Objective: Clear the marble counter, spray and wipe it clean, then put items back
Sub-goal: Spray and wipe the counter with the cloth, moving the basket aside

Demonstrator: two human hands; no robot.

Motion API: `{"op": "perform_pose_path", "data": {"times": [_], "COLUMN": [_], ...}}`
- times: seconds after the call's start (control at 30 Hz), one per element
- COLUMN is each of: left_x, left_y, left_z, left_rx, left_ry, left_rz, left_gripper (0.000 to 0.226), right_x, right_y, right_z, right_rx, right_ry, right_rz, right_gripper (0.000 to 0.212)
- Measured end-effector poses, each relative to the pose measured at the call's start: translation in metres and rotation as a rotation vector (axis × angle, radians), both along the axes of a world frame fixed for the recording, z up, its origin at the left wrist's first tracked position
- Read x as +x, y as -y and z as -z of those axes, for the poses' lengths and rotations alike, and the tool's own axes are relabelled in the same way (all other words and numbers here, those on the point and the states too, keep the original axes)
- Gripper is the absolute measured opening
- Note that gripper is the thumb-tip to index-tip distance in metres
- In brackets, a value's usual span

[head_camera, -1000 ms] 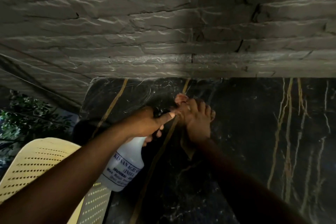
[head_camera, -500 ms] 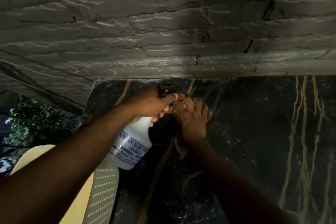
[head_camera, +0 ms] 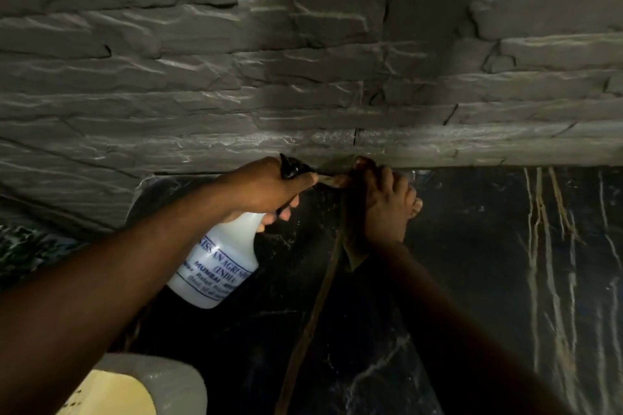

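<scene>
Hands: left (head_camera: 266, 189) grips spray bottle (head_camera: 219, 259); right (head_camera: 384, 205) presses cloth (head_camera: 352, 246) against stone wall (head_camera: 303, 77).

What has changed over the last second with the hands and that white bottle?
Both hands slid away from the person across the black marble counter until they reached the foot of the grey stone wall. The left hand carried the white plastic spray bottle along; the right hand pushed the brownish cloth. Both grips stayed the same, nothing let go.

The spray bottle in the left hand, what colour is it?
White, with dark blue lettering and a black trigger head; the spray bottle shows in the head view.
</scene>
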State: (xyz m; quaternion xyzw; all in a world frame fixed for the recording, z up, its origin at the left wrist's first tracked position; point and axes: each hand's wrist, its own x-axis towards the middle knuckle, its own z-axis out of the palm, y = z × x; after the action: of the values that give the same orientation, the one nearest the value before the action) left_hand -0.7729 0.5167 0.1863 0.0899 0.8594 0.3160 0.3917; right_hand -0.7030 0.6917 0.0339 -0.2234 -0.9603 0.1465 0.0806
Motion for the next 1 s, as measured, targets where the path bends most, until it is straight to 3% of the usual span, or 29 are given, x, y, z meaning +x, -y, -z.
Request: {"op": "perform_pose_path", "data": {"times": [0.07,0.13,0.2,0.27,0.37,0.5,0.57,0.7,0.77,0.9,1.0], "left_x": [-0.005,-0.008,-0.009,-0.010,-0.010,-0.010,-0.010,-0.012,-0.011,-0.015,-0.017], "left_y": [0.004,0.003,0.002,0.001,-0.004,-0.011,-0.014,-0.012,-0.003,0.034,0.062], "left_z": [0.005,0.011,0.016,0.019,0.017,0.013,0.013,0.012,0.012,0.009,0.008], "left_rx": [-0.001,-0.021,-0.058,-0.056,0.004,0.038,0.062,0.036,0.021,-0.045,-0.107], "left_ry": [-0.001,0.010,0.018,0.025,0.015,-0.012,-0.034,-0.051,-0.080,-0.061,-0.066], "left_rz": [0.014,0.032,0.068,0.092,0.075,0.090,0.084,0.079,0.040,0.044,0.059], "left_gripper": [0.048,0.052,0.055,0.054,0.052,0.047,0.047,0.049,0.043,0.033,0.034], "right_x": [-0.005,0.017,0.047,0.060,0.036,-0.018,-0.018,0.036,0.039,0.002,-0.010], "right_y": [0.033,0.057,0.042,0.001,-0.052,-0.031,-0.002,0.010,-0.010,-0.010,0.062], "right_z": [-0.006,-0.003,-0.003,-0.002,0.002,-0.007,-0.007,0.003,0.005,0.005,-0.003], "right_rx": [0.005,0.034,0.067,0.131,0.194,-0.084,-0.149,0.031,0.088,0.047,-0.028], "right_ry": [-0.012,0.002,-0.032,-0.129,-0.104,-0.010,-0.008,-0.162,-0.169,-0.088,-0.196], "right_rz": [-0.095,-0.320,-0.462,-0.407,-0.067,0.193,0.073,-0.448,-0.380,0.020,-0.107], "right_gripper": [0.051,0.046,0.037,0.031,0.032,0.044,0.048,0.037,0.034,0.043,0.050]}}
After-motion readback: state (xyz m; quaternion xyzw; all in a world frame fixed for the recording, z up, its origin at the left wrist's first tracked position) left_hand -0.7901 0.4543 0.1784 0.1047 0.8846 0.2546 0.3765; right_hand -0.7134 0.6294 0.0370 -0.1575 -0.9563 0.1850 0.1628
